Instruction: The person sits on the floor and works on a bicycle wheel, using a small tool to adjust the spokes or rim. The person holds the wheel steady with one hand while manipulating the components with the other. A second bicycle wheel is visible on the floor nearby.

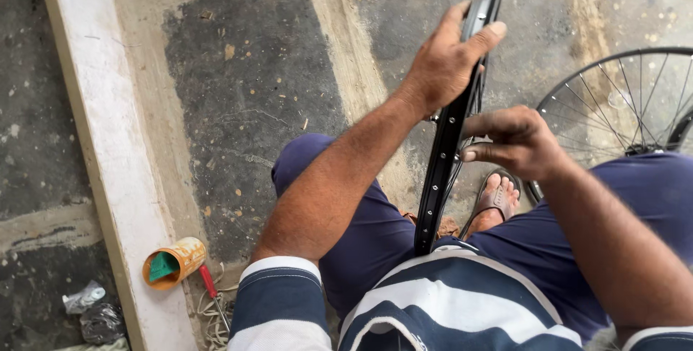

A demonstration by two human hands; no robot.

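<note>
Fingers of the left hand (444, 58) closed around the black wheel rim (442, 178), right hand (516, 141) pinching beside it.

Patchy concrete floor (245, 84) w/ pale raised curb (108, 141), daylight.

glossy black metal rim (451, 131), rough concrete floor (253, 91)

Orange-yellow cylindrical can (174, 262) w/ green lid tucked inside lies on its side at your lower left; crumpled clear plastic wrappers (92, 310) near it, bottom-left corner.
</note>
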